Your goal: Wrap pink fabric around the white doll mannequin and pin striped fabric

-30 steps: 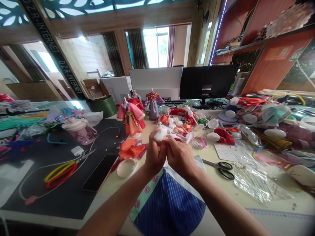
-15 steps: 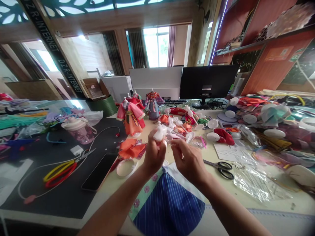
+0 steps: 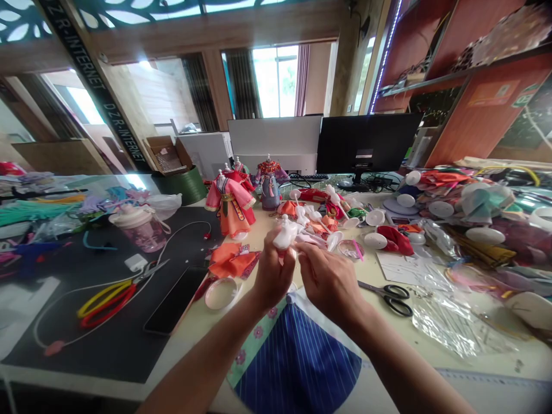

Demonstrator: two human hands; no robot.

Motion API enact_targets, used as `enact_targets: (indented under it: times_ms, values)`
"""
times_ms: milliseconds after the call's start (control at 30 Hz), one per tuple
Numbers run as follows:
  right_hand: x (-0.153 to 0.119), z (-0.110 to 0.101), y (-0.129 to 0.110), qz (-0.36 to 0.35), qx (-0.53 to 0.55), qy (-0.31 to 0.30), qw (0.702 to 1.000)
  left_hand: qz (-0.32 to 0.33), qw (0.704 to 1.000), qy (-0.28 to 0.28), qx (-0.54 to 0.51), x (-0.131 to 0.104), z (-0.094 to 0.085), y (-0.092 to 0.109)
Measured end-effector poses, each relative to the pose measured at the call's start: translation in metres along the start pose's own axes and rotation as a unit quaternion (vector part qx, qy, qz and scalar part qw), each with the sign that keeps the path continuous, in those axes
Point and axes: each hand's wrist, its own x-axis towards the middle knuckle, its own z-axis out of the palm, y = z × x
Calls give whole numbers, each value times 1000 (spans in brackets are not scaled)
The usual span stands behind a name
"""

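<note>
White plastic doll body (image 3: pixel 285 236) was held upright above the table (image 3: pixel 388 345), gripped by the left hand (image 3: pixel 272 275); right hand (image 3: pixel 328 282) fingers (image 3: pixel 304 251) were pinched at its base, near scissors (image 3: pixel 386 296).

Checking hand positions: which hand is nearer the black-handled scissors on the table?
Right. The right hand is just left of the black-handled scissors; the left hand, holding the white doll body, is farther left.
</note>
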Motion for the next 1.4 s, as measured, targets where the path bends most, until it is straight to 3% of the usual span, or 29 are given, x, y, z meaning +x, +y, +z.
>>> enact_targets:
  times_ms: [200, 433, 733, 1067, 1167, 1400]
  values:
    - [-15, -4, 6, 3, 24, 70, 997, -27, 999, -15, -40, -1, 3, -2]
    - [-6, 7, 5, 14, 23, 54, 998, -9, 1000, -9, -24, 0, 1, 5]
    - [5, 9, 1, 20, -12, 8, 1000, 22, 998, -43, -29, 3, -3, 10]
    - [-18, -2, 3, -4, -9, 73, 997, -22, 998, -43, -51, -2, 1, 1]
    - [-19, 0, 6, 1, -12, 70, 997, -48, 995, -52, -63, -4, 1, -2]
    - [-10, 13, 9, 5, -8, 54, 998, -31, 996, -55, -58, -1, -1, 2]
